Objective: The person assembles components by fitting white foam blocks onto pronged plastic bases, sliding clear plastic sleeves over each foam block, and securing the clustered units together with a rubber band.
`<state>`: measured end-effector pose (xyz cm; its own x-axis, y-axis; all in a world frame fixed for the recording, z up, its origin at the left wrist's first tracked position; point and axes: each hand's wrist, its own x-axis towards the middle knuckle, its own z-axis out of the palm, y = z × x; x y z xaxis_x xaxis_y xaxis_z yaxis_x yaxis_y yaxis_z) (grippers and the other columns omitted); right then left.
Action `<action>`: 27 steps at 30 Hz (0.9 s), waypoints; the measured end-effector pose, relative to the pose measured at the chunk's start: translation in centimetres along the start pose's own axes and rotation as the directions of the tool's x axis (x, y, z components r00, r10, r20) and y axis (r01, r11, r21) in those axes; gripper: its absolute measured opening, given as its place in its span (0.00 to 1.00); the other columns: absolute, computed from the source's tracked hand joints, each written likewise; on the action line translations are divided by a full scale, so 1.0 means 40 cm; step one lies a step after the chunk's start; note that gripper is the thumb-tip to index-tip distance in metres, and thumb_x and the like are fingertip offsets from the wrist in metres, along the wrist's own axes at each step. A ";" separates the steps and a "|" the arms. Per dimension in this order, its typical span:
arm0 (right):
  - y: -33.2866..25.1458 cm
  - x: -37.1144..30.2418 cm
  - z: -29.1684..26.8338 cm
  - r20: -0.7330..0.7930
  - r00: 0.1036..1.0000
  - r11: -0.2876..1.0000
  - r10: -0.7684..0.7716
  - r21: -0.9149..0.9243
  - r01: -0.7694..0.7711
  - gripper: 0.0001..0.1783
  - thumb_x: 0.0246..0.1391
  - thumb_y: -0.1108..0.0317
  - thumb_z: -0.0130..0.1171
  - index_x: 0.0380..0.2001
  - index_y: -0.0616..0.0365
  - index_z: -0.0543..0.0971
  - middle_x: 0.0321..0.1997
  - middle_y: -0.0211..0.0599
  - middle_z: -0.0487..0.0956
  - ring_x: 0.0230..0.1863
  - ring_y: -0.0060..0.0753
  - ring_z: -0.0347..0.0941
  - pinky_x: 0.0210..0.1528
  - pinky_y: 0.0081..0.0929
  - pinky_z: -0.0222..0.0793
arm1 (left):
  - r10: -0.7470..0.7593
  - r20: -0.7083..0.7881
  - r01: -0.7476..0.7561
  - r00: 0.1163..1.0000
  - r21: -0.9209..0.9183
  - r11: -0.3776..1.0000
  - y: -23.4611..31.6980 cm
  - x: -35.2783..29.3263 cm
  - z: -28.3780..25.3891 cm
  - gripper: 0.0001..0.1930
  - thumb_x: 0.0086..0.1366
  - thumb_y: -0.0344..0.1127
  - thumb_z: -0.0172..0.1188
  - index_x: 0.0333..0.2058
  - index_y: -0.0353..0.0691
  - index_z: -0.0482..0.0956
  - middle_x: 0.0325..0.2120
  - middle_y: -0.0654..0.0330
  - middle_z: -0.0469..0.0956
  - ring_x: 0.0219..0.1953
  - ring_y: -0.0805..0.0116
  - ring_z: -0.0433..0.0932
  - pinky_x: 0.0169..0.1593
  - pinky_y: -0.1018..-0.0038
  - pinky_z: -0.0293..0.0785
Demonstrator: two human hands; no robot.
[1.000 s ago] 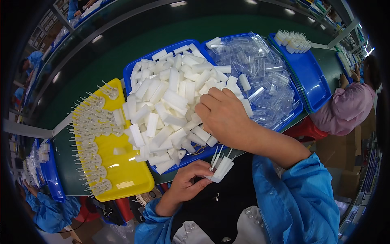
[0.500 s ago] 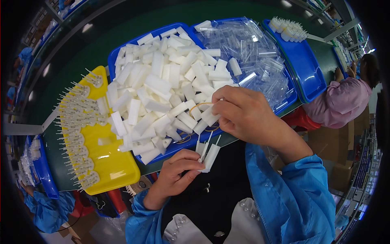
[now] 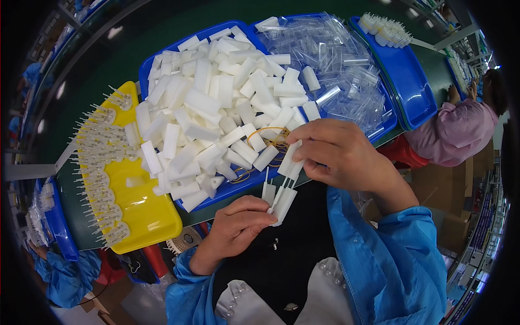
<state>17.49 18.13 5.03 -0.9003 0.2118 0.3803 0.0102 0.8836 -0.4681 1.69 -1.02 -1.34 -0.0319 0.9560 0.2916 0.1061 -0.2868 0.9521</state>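
My left hand [image 3: 238,225] pinches the base of a white pronged part with thin upright rods. White foam blocks [image 3: 285,206] sit around some of its rods, and one thin rod stands bare at the left. Between the fingertips of my right hand [image 3: 338,154] is another white foam block [image 3: 291,162]. It is tilted, with its lower end at the tips of the rods. Just beyond both hands, a blue tray [image 3: 219,200] is heaped with loose white foam blocks [image 3: 203,103]. Yellowish rubber bands [image 3: 252,136] lie at its near right corner.
Left stands a yellow tray [image 3: 154,222] with rows of pronged white parts [image 3: 100,157]. Clear plastic sleeves [image 3: 346,65] fill a tray at the back right. Farther right, another blue tray [image 3: 409,89] holds white assemblies [image 3: 385,30]. A person in pink [image 3: 452,132] sits at the right.
My right hand has brought a foam block from the tray's near edge down to the rods in my left hand. The left hand has stayed nearly still. The view has shifted slightly.
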 end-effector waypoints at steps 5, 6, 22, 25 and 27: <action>-0.009 -0.012 -0.002 0.056 0.998 0.998 -0.015 0.062 0.012 0.10 0.33 0.77 0.61 0.25 0.58 0.76 0.38 0.36 0.77 0.36 0.39 0.76 0.35 0.31 0.74 | 0.005 -0.008 -0.005 1.000 0.004 1.000 -0.002 -0.001 0.005 0.08 0.55 0.24 0.60 0.36 0.38 0.80 0.33 0.56 0.74 0.33 0.63 0.75 0.35 0.75 0.71; -0.008 -0.015 0.000 0.027 0.999 0.997 -0.042 0.062 0.040 0.10 0.33 0.77 0.62 0.25 0.58 0.77 0.38 0.36 0.78 0.33 0.36 0.76 0.32 0.29 0.73 | 0.005 0.001 -0.005 1.000 0.001 1.000 0.000 0.000 0.005 0.08 0.56 0.24 0.60 0.36 0.38 0.80 0.33 0.56 0.74 0.33 0.63 0.75 0.35 0.75 0.71; -0.050 -0.038 -0.011 0.074 0.993 0.984 -0.089 -0.150 0.099 0.11 0.32 0.73 0.62 0.25 0.63 0.76 0.39 0.44 0.77 0.28 0.37 0.77 0.28 0.27 0.74 | -0.013 0.014 0.013 1.000 -0.015 1.000 0.004 0.006 0.005 0.09 0.55 0.23 0.60 0.36 0.38 0.79 0.33 0.56 0.74 0.33 0.63 0.74 0.35 0.75 0.70; -0.050 -0.037 -0.004 0.066 0.993 0.966 -0.100 -0.231 0.113 0.07 0.35 0.71 0.59 0.22 0.57 0.72 0.36 0.41 0.76 0.30 0.32 0.75 0.26 0.25 0.73 | -0.030 0.030 0.030 0.999 -0.001 1.000 0.005 0.006 0.007 0.09 0.56 0.23 0.60 0.37 0.38 0.79 0.33 0.56 0.74 0.34 0.63 0.74 0.35 0.75 0.70; -0.053 -0.037 -0.003 0.069 0.993 0.970 -0.100 -0.214 0.113 0.07 0.35 0.71 0.59 0.22 0.57 0.72 0.36 0.41 0.76 0.30 0.32 0.75 0.26 0.25 0.73 | -0.023 0.038 0.023 0.999 -0.001 1.000 0.008 0.010 0.009 0.09 0.56 0.23 0.60 0.37 0.38 0.79 0.33 0.56 0.74 0.34 0.63 0.74 0.36 0.75 0.71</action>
<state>18.85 16.01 5.57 -0.9246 0.0929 0.3695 0.0012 0.9706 -0.2408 2.07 -0.71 -0.97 0.0034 0.9640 0.2657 0.1046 -0.2646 0.9587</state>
